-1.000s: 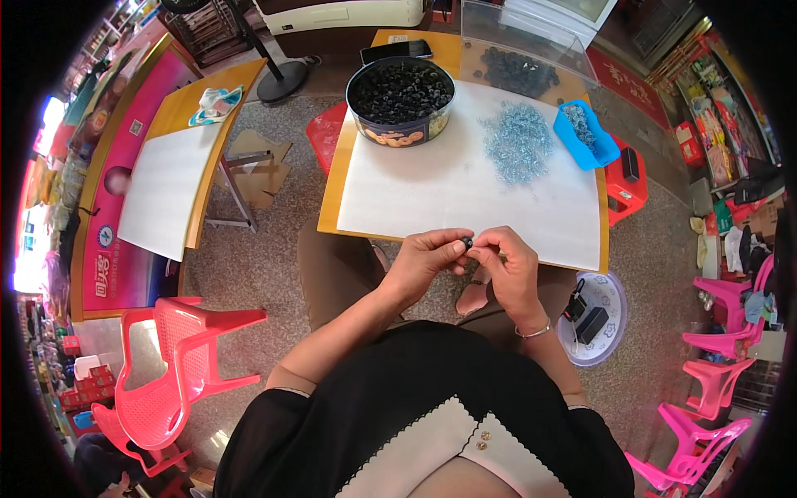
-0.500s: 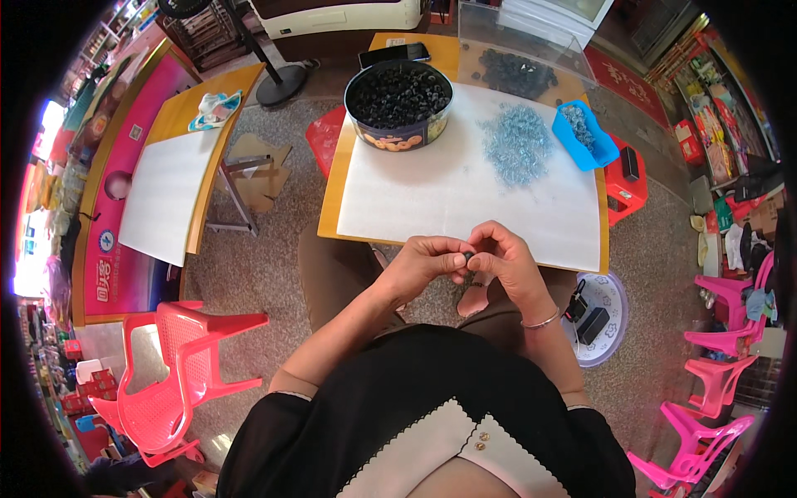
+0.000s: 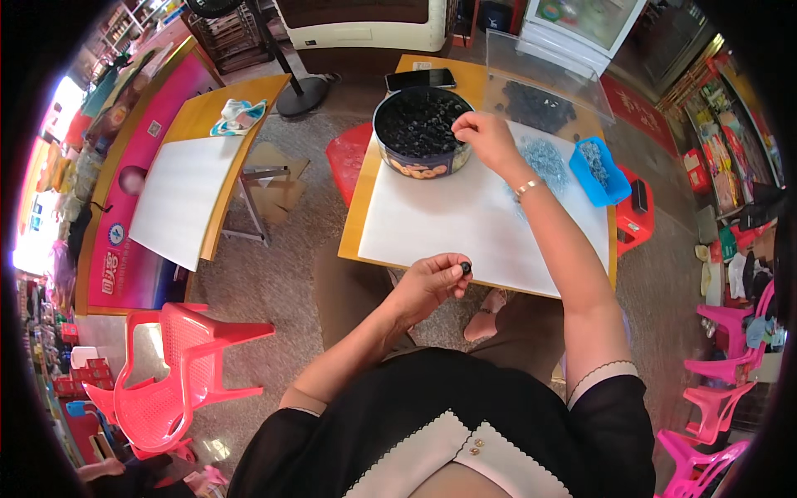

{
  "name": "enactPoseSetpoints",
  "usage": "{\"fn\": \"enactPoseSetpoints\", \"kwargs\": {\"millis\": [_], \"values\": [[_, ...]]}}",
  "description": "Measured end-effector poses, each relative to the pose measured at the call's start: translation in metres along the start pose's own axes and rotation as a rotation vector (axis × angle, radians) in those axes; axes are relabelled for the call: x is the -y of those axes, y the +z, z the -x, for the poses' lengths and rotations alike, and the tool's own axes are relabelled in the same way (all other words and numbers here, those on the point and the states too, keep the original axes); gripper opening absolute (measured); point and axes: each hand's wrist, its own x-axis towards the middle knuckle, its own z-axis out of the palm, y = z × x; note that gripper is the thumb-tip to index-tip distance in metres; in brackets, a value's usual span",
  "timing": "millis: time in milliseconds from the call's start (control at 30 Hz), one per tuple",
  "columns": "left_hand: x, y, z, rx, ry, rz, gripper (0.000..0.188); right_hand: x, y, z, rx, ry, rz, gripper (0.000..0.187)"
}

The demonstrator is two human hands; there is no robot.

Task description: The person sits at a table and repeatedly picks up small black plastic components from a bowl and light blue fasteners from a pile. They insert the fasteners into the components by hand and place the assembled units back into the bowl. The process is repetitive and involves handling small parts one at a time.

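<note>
My left hand (image 3: 432, 285) is closed just off the table's near edge, pinching a small round black piece (image 3: 466, 267) between thumb and fingers. Reaching across the table, my right hand (image 3: 488, 139) has its fingertips pinched together at the right rim of a round tin (image 3: 422, 164). Whether anything is in that pinch is too small to tell. Many small black pieces (image 3: 415, 120) fill the tin. Right of it, partly behind my right hand, lies a heap of small clear bluish pieces (image 3: 545, 162). A blue plastic basket (image 3: 613, 192) beside the heap holds more of them.
The white-covered table (image 3: 432, 220) has a phone (image 3: 421, 79) behind the tin. At the back right, black pieces (image 3: 540, 108) lie by a clear plastic panel (image 3: 548, 70). Red stools (image 3: 638, 220) flank the table. A red chair (image 3: 170, 378) and second table (image 3: 184, 183) stand left.
My right hand has left my left hand and moved forward to the tin's rim. The left hand stays near the table edge with a black piece. The view has shifted slightly.
</note>
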Motion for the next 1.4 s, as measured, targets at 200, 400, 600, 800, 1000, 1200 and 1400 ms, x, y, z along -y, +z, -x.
{"fn": "enactPoseSetpoints", "kwargs": {"millis": [200,400,600,800,1000,1200,1400], "values": [[-0.006,-0.012,0.006,-0.019,0.010,0.042,0.019,-0.019,0.050,-0.056,0.067,-0.186,0.544,0.011],[-0.010,-0.018,0.002,-0.051,0.015,0.084,0.019,-0.021,0.049,-0.058,0.105,-0.147,0.316,0.011],[-0.031,-0.012,0.005,-0.118,0.157,0.098,0.022,0.034,0.007,0.030,0.164,0.123,-0.571,0.019],[-0.039,0.010,0.004,-0.147,0.251,0.039,0.020,0.067,0.000,0.143,0.084,0.123,-0.519,0.017],[-0.023,0.027,0.003,-0.134,0.188,-0.049,0.019,0.075,-0.010,0.190,-0.118,-0.035,-0.199,0.016],[-0.017,0.036,0.005,-0.169,0.179,-0.232,0.018,0.074,-0.017,0.204,-0.194,-0.257,0.056,0.016],[-0.014,0.038,0.008,-0.199,0.185,-0.384,0.018,0.076,-0.019,0.212,-0.213,-0.324,0.174,0.017]]}}
